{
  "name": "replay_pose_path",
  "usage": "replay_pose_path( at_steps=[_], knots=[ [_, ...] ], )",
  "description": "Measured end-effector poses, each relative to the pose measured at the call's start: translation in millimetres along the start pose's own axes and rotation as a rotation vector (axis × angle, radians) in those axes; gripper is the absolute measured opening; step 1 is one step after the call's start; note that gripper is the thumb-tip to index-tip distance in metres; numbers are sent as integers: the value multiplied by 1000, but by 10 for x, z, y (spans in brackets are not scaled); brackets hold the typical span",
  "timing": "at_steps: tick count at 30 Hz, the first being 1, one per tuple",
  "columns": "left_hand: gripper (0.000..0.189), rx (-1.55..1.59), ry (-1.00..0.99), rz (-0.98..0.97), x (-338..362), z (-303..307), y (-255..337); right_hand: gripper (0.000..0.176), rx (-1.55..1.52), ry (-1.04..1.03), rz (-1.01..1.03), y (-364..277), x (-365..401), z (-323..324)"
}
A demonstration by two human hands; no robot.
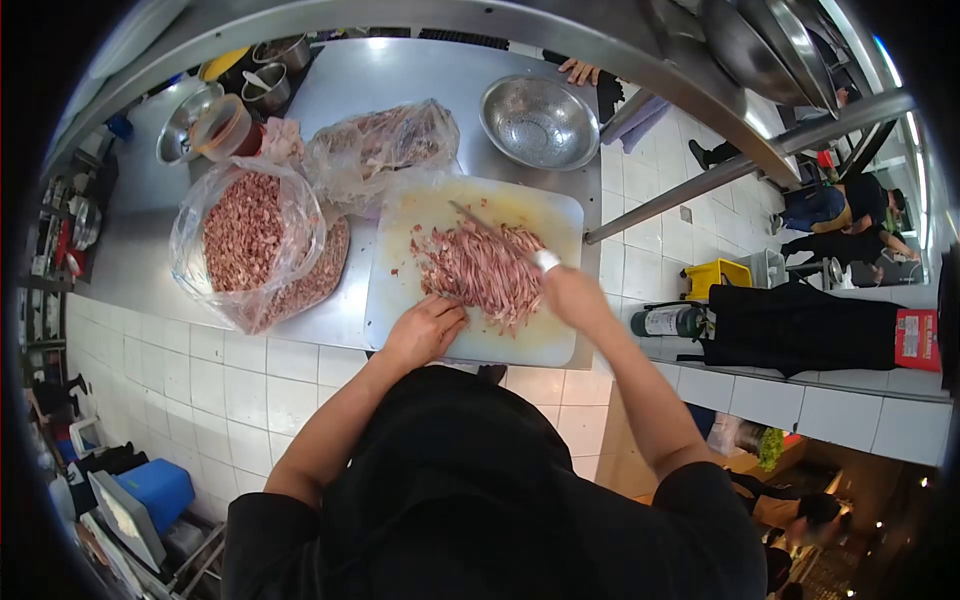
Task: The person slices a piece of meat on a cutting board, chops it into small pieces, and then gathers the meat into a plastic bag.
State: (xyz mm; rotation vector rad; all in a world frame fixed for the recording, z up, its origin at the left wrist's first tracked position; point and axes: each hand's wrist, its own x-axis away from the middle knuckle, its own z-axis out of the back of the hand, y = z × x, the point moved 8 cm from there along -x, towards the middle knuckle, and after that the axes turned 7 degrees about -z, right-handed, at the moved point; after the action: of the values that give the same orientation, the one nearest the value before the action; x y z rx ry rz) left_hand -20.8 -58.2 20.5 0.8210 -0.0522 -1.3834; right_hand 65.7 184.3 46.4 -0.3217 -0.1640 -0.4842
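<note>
A pile of sliced raw meat strips (pixel 478 275) lies on the white cutting board (pixel 410 215). My right hand (pixel 575 300) is closed round the white handle of a knife (pixel 495 232), whose blade slants across the top of the pile toward the upper left. At the pile's lower left, my left hand (pixel 428 330) presses on the strips with its fingers bent and together. Left of the board stands an open clear plastic bag (pixel 250 240) full of chopped meat. Behind the board rests another plastic bag (pixel 385 140) of meat.
A metal colander bowl (pixel 540 122) stands at the table's back right, near another person's hand (pixel 580 70). Plastic tub (pixel 222 128) and metal pots (pixel 265 90) sit at back left. A steel rail (pixel 740 170) runs at the right; other people (pixel 860 215) stand farther off.
</note>
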Motion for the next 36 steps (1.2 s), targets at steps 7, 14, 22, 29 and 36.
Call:
replay_pose_path(
  at_steps=[7,14,22,29,36],
  knots=[
    [25,-120,-21,-71,-221,-52,-84,27,188,170,62,578,-622,111],
    [23,-197,31,-70,-309,-80,-101,23,184,-83,231,-270,-548,-122],
    [23,-168,46,-51,-229,-25,-80,24,181,-137,231,-375,-666,-19],
    [27,-178,33,-102,-202,-17,-164,25,147,-144,405,-584,-632,-236],
    [17,-67,143,-119,-455,362,-163,54,74,16,245,250,-186,467]
  ],
)
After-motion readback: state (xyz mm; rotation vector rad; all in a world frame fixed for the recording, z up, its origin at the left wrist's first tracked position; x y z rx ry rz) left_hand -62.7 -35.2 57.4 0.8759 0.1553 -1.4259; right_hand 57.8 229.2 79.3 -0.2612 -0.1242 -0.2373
